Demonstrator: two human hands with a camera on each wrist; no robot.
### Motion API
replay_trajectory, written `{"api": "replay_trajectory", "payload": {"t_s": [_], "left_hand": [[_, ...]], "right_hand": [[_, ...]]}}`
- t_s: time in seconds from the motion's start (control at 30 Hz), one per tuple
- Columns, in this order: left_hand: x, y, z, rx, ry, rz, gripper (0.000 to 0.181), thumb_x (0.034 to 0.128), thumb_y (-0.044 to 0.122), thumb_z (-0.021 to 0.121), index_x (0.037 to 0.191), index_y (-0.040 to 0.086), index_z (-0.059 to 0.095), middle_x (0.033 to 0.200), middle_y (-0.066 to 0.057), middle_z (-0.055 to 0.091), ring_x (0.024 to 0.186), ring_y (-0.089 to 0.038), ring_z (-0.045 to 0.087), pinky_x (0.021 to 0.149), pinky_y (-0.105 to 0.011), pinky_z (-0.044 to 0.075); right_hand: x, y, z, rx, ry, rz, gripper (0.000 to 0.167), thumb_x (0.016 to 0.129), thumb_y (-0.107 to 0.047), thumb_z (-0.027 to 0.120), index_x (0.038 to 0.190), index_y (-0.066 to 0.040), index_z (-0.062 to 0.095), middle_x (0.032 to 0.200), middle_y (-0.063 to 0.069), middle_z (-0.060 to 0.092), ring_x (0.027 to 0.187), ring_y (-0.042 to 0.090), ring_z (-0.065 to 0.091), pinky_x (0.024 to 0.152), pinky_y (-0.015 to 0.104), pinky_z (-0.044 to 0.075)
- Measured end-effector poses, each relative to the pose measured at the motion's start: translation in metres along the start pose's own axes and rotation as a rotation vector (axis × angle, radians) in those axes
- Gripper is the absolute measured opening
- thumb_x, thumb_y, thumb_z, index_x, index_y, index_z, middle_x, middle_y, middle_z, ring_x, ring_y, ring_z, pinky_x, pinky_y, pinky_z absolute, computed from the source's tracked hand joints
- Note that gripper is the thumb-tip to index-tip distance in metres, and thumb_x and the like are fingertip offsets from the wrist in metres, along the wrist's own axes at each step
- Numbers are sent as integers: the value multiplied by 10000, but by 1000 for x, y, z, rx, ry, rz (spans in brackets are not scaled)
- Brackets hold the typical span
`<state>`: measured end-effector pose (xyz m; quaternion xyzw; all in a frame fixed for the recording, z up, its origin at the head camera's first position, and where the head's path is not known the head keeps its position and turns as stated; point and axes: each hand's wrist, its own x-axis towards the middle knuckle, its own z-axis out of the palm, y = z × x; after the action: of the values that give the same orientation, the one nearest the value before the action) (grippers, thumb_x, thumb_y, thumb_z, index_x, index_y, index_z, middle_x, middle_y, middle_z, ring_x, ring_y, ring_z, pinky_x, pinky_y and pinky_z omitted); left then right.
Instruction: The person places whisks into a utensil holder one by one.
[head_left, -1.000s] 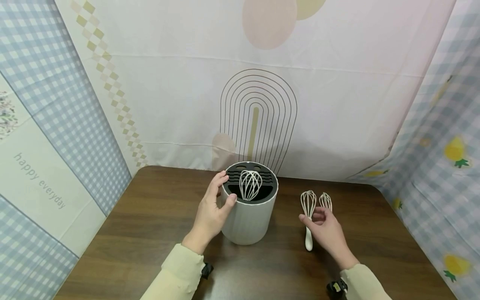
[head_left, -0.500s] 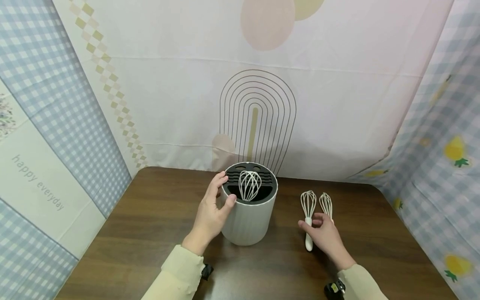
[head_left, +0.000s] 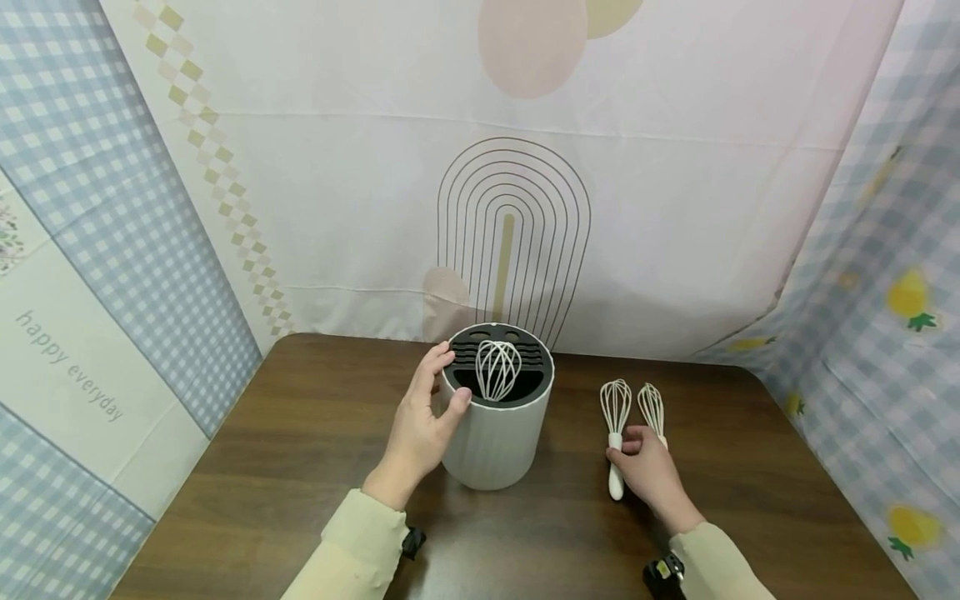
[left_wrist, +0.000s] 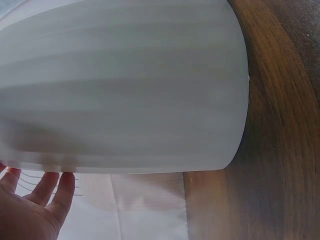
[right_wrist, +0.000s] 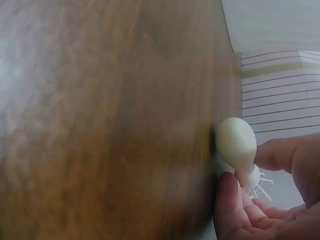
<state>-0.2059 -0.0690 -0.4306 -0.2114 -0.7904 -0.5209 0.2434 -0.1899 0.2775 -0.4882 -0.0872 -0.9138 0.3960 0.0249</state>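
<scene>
1. Head view: here's the change. The right hand [head_left: 654,475] has slipped down from the wires and neck, and its thumb now crosses the handle of the nearer whisk [head_left: 616,404], drawn in to a pinch. That reads as a hold settling on the handle; the whisk still lies on the table [head_left: 300,450], right of the pale holder [head_left: 491,450]. The left hand [head_left: 414,433] hasn't budged: spread wide, thumb at the front rim, fingers against the side, a steadying touch by the look of it rather than a tight grasp. Another whisk [head_left: 498,368] sits wires-up in the holder's big front slot, its handle swallowed from sight. The far whisk [head_left: 651,406] lies just beyond the right hand, most of its handle hidden behind it.

2. Left wrist view: nearly all ribbed wall here! Fingertips meet the holder's edge, fingers fairly straight; the thumb isn't visible, and the palm is cut off at the corner. The slotted top is out of shot, so no help on what's inside.

3. Right wrist view: the handle's rounded end comes straight at us, thumb on one side, a finger on the other (a neat, light pinch, I'd judge). The wires mostly vanish behind the fingers, the table is blurred, and whether the handle is fully off the wood I can't tell.
</scene>
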Motion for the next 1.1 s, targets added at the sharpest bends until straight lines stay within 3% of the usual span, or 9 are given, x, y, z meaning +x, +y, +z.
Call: {"api": "replay_trajectory", "payload": {"t_s": [0.27,0.43,0.6,0.83,1.1], "left_hand": [[0,-2,1,0,3,3,537,933,353,595,1408,154,441,1516,41,359,1296,-117,427,964,-430,458],[0,-2,1,4,4,4,537,936,358,590,1410,157,437,1518,49,354,1298,-114,424,965,-427,459],[0,-3,1,7,9,11,536,935,361,591,1407,156,440,1517,54,355,1295,-116,429,962,-428,461],[0,-4,1,8,11,18,537,934,354,593,1406,149,441,1518,53,354,1301,-120,423,954,-434,466],[0,-4,2,7,5,8,535,941,371,583,1414,172,431,1519,50,352,1304,-112,417,970,-422,457]], "right_hand": [[0,-3,-1,10,11,0,489,877,-84,629,1278,122,441,991,226,635,909,319,604,745,373,483],[1,-10,-3,25,51,-18,470,886,-95,620,1288,88,459,1047,221,632,917,302,608,764,358,476],[2,-25,-10,44,113,-55,443,887,-106,617,1279,61,496,1069,210,636,796,211,622,665,284,489],[-5,-53,-20,143,201,-136,402,881,-77,638,1256,31,540,1082,191,653,735,119,643,613,225,511],[-16,-80,-28,310,201,-256,438,896,-66,663,1295,11,501,1131,179,628,772,85,647,616,203,518]]}}
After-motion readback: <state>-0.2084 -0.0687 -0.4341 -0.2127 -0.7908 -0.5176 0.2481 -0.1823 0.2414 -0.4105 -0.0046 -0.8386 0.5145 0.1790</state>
